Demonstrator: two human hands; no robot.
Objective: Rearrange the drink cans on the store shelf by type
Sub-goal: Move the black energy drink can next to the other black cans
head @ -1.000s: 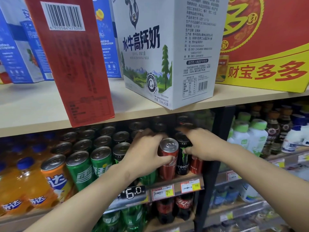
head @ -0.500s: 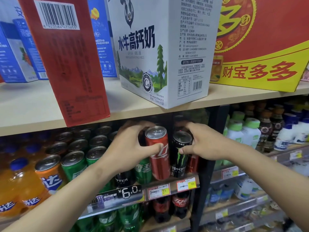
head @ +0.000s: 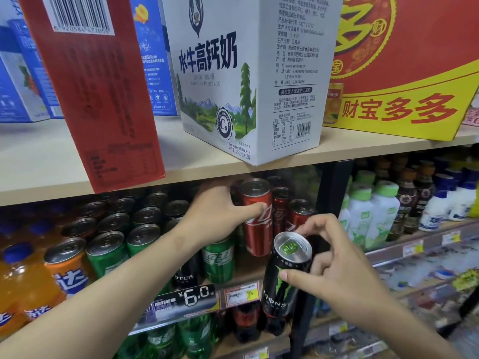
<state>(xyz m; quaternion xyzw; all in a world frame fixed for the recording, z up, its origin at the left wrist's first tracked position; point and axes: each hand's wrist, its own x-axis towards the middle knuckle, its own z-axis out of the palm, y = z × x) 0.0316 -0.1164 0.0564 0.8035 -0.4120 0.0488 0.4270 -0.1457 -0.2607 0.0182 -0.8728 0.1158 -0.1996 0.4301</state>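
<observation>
Item: red cola can (head: 257, 216), lifted above the can shelf (head: 241, 278), left hand (head: 217, 216) grip clasped round it. Item: black energy can (head: 285, 281), tilted, out past the shelf edge, right hand (head: 337, 270) grip pinching rim and side. Risk: fingertip hold may slip; the raised can may topple neighbouring red cans (head: 298, 213).

Bright, even light falls from above onto the cartons; the can rows beneath the upper shelf (head: 363, 151) sit in shadow. Can lids carry soft glare. Wide-angle distortion bends the edges, and the lower right corner is smeared with blur.
</observation>
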